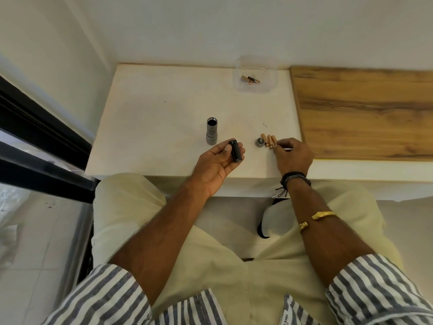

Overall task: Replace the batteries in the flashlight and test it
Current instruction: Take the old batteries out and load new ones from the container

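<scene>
A grey flashlight body (211, 131) stands on end on the white table (164, 113), its open end up. My left hand (216, 164) holds a black battery holder (235, 151) just in front of it. The round grey end cap (259, 142) lies to the right. Beside the cap lie three gold batteries (269, 141) side by side. My right hand (293, 156) rests just right of them, with its fingertips pinched at the rightmost battery.
A clear plastic box (256, 75) with batteries inside sits at the back of the table near the wall. A wooden board (365, 109) covers the surface to the right. A dark window frame (35, 137) runs along the left.
</scene>
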{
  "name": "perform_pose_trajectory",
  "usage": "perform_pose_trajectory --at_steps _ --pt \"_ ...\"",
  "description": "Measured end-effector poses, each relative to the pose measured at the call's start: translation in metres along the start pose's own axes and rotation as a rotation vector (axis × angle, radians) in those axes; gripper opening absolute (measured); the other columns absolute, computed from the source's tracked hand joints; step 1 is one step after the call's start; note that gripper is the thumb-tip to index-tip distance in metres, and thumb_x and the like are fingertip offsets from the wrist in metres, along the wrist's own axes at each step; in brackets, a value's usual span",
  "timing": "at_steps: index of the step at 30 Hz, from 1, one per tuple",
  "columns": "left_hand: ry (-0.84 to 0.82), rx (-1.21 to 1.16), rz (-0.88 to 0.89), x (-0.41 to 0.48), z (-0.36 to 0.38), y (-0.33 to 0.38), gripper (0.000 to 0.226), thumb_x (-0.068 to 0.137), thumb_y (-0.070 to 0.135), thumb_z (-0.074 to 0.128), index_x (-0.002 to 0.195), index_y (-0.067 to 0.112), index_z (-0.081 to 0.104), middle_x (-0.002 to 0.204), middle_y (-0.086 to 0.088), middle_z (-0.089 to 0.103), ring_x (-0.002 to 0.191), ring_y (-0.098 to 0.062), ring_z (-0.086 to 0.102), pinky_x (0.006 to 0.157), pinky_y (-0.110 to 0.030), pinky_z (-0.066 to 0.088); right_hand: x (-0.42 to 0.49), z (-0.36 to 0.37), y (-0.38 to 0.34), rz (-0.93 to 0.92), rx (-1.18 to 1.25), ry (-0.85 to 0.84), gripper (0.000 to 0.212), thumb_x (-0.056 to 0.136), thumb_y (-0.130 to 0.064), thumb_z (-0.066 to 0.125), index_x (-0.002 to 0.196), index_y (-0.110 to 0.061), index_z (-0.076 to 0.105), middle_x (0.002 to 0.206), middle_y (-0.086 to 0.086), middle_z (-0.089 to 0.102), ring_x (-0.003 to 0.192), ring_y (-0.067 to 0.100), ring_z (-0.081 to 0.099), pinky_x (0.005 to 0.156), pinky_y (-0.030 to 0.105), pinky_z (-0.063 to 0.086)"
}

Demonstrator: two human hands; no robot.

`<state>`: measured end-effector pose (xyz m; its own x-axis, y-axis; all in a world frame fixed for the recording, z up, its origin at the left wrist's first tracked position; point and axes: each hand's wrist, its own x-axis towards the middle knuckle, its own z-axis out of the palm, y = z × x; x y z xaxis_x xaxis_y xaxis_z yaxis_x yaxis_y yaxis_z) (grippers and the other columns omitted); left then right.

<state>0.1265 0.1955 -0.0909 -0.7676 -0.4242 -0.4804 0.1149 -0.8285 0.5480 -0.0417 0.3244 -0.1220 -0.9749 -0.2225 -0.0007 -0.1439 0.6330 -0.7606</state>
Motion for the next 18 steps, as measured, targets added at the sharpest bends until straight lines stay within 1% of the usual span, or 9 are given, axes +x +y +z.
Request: perform_pose_trajectory --at_steps 2,5,8,11,13,15,17,18 --pt "0.009 -0.008 -0.006 0.003 0.001 -0.001 0.022 0.100 0.002 0.050 0.120 -0.001 0.061 0.116 -0.020 0.069 0.103 -0.028 0.072 0.089 -0.037 0.060 0.002 0.000 -0.003 0.000 0.013 0.020 0.014 0.086 -0.022 0.077 0.098 -0.014 0.080 0.096 0.002 0.078 0.083 0.018 0.070 0.082 0.036 0.059" --pt "0.028 -0.032 -0.009 0.008 0.002 -0.001 0.022 0.100 0.002 0.051 0.119 -0.001 0.062 0.115 -0.021 0.070 0.103 -0.028 0.072 0.087 -0.036 0.060 0.004 0.001 -0.007 -0.002 0.056 0.030 0.012 0.087 -0.018 0.075 0.097 -0.014 0.080 0.093 0.000 0.077 0.082 0.017 0.070 0.082 0.036 0.060" --pt "0.034 -0.054 -0.019 0.012 0.004 -0.002 0.023 0.100 0.002 0.051 0.120 -0.001 0.062 0.115 -0.020 0.070 0.103 -0.028 0.072 0.089 -0.037 0.060 0.008 0.004 -0.013 0.036 0.181 0.001 0.009 0.085 -0.016 0.076 0.093 -0.017 0.080 0.084 -0.006 0.074 0.078 0.012 0.070 0.078 0.035 0.063" --pt "0.045 -0.086 -0.027 0.017 0.005 -0.003 0.023 0.101 0.003 0.051 0.120 -0.001 0.062 0.113 -0.019 0.072 0.103 -0.027 0.072 0.087 -0.035 0.060 0.020 0.008 -0.027 0.066 0.357 -0.058 0.010 0.084 -0.012 0.075 0.091 -0.017 0.079 0.081 0.000 0.075 0.076 0.017 0.072 0.069 0.035 0.063" --pt "0.049 -0.098 -0.031 0.021 0.007 -0.004 0.023 0.100 0.004 0.051 0.120 0.000 0.063 0.111 -0.018 0.073 0.102 -0.026 0.072 0.086 -0.034 0.060 0.034 0.012 -0.043 0.073 0.454 -0.120 0.010 0.085 -0.009 0.074 0.092 -0.014 0.079 0.079 0.005 0.074 0.070 0.017 0.069 0.059 0.032 0.059" --pt "0.059 -0.109 -0.031 0.024 0.008 -0.005 0.022 0.100 0.004 0.052 0.118 0.002 0.064 0.110 -0.017 0.074 0.101 -0.026 0.073 0.084 -0.033 0.061 0.052 0.018 -0.062 0.061 0.474 -0.158 0.009 0.086 -0.008 0.073 0.091 -0.014 0.078 0.077 0.006 0.072 0.067 0.014 0.067 0.051 0.027 0.054" --pt "0.071 -0.128 -0.034 0.028 0.010 -0.006 0.022 0.099 0.005 0.053 0.117 0.002 0.065 0.108 -0.017 0.074 0.100 -0.025 0.073 0.084 -0.033 0.061 0.075 0.026 -0.082 0.036 0.444 -0.174 0.010 0.086 -0.007 0.073 0.089 -0.016 0.077 0.078 0.004 0.073 0.064 0.011 0.066 0.048 0.022 0.051" --pt "0.077 -0.141 -0.038 0.030 0.011 -0.006 0.022 0.099 0.005 0.054 0.117 0.002 0.065 0.109 -0.017 0.074 0.100 -0.025 0.073 0.084 -0.033 0.061 0.087 0.030 -0.091 0.014 0.415 -0.177 0.011 0.086 -0.006 0.073 0.089 -0.016 0.077 0.079 0.004 0.073 0.064 0.011 0.066 0.049 0.021 0.051"
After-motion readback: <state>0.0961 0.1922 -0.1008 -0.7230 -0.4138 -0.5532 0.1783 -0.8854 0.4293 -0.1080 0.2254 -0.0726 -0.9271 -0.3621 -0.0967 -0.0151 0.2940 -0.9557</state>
